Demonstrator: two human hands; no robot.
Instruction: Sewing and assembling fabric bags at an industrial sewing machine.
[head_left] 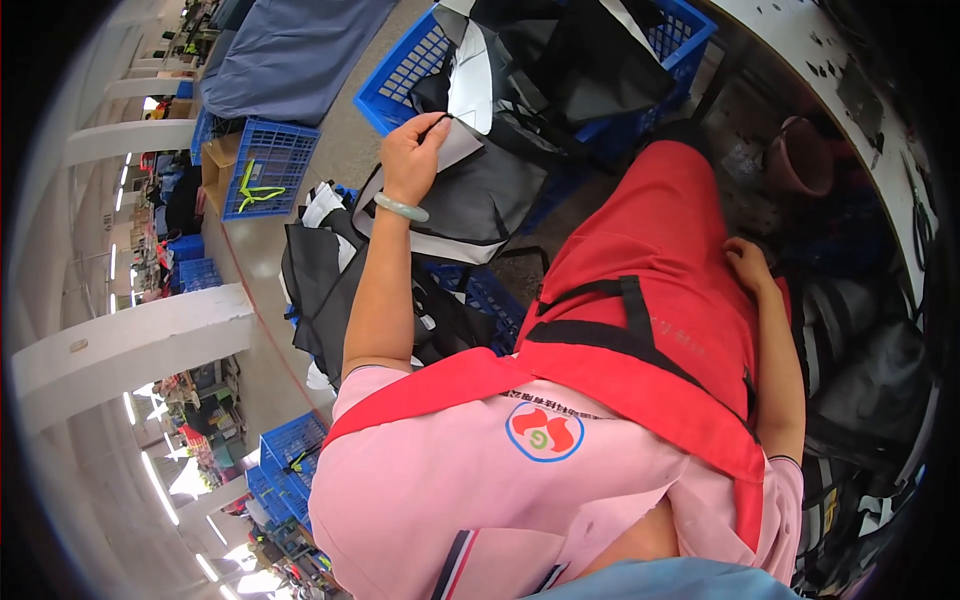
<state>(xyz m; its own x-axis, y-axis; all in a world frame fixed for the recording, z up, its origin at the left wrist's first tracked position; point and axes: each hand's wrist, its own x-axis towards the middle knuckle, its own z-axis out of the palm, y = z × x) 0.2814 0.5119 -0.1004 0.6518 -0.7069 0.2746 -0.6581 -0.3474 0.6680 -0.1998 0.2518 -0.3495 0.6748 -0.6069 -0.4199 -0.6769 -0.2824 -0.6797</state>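
My left hand (413,150), with a pale green bangle on its wrist, reaches out to the left and pinches the edge of a black and grey fabric piece (470,195). That piece hangs over the side of a blue plastic crate (400,80) filled with more black and grey pieces. My right hand (748,264) rests on my red apron (660,250) at the thigh, fingers loose and holding nothing. I wear a pink shirt (440,490) under the apron.
A pile of black fabric (320,290) lies over another blue crate (490,300) below my left arm. More blue crates (268,165) stand along the aisle at left. Dark bags (870,390) sit at my right, by a white table edge (850,90).
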